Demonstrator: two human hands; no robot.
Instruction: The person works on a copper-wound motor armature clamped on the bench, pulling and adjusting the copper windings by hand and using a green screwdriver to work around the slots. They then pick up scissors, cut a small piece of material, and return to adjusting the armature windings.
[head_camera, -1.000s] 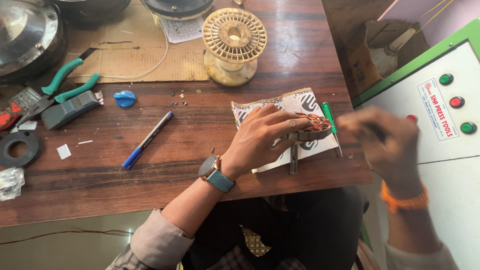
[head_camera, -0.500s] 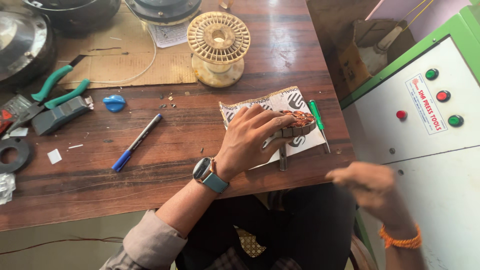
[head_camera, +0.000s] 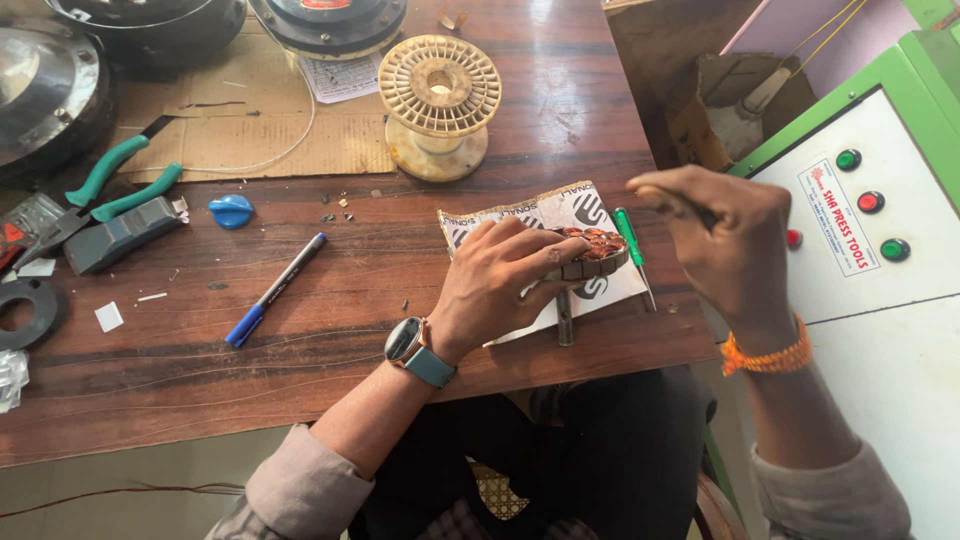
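Head view, frame centre: left hand (head_camera: 500, 285) clamped over stiff, delicate copper-wound armature (head_camera: 592, 250) on wooden worktop (head_camera: 330, 330); right hand (head_camera: 725, 245) fisted, pinching thin tool.

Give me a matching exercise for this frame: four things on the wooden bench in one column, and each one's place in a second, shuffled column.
Things:
1. blue pen
2. empty cream spool
3. green screwdriver
4. copper-wound armature

Places:
A. under the left hand, on the printed paper
B. far side of the bench, beside the cardboard sheet
C. lying alone on bare wood, left of the left hand
D. along the paper's right edge, below the right hand

Pairs: 1-C, 2-B, 3-D, 4-A
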